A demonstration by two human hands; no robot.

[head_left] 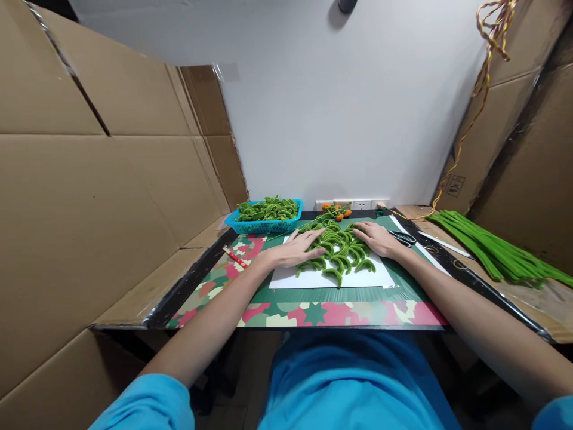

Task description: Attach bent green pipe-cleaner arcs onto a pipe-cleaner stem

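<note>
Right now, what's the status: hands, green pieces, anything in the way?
Left hand and right hand open, flanking green pieces. Pieces spread and overlapping on white paper. Scissors beside right hand, not between hands.

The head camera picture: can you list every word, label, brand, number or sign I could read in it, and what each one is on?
No readable words, brands or numbers.
Boxed dark printed mark on the right-hand cardboard: too small and blurred to read.
Pale marks on the small red item at the left: too small to tell whether they are lettering.
</note>
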